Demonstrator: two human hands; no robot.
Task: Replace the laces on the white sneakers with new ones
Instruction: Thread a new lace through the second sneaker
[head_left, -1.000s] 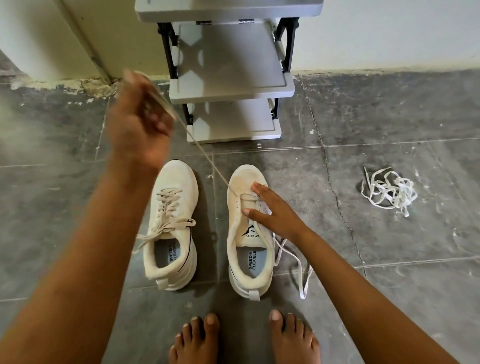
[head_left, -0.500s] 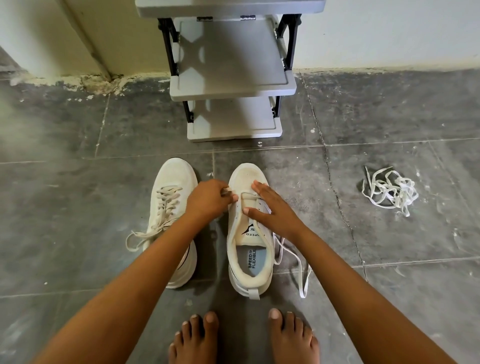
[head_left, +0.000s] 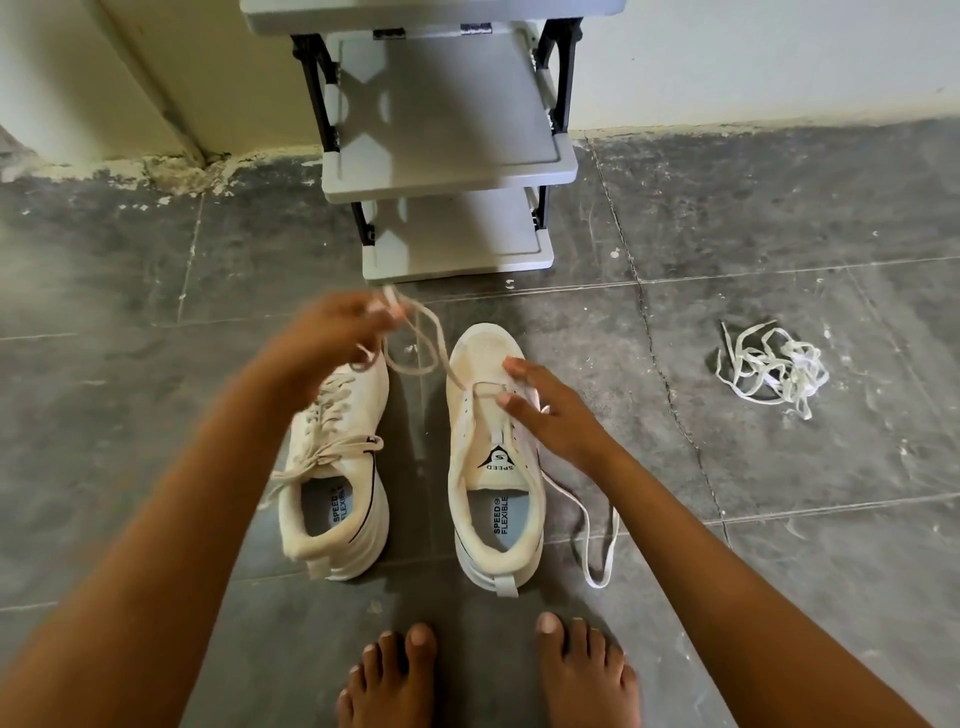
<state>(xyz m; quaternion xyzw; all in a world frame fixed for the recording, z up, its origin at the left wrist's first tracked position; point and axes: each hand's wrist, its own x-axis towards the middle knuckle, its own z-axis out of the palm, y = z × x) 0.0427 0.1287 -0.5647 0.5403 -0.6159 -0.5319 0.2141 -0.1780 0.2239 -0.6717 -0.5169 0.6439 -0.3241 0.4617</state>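
Observation:
Two white sneakers stand side by side on the grey floor. The left sneaker (head_left: 332, 467) is fully laced with a beige lace. On the right sneaker (head_left: 488, 457) only the lowest eyelets hold a lace. My left hand (head_left: 332, 332) is raised above the toes and pinches that old lace (head_left: 421, 343), which loops down to the eyelets. Fingers straight, my right hand (head_left: 550, 415) rests on the right sneaker's upper. The lace's other end (head_left: 597, 530) trails on the floor to the right.
A tangled pile of white laces (head_left: 774, 369) lies on the floor at right. A grey shoe rack (head_left: 447, 171) with black posts stands against the wall straight ahead. My bare feet (head_left: 483, 675) are just behind the sneakers.
My left hand came down from a high pull to the right sneaker's eyelets, then rose again up and left, drawing out a loop of lace. The right hand stayed on the sneaker.

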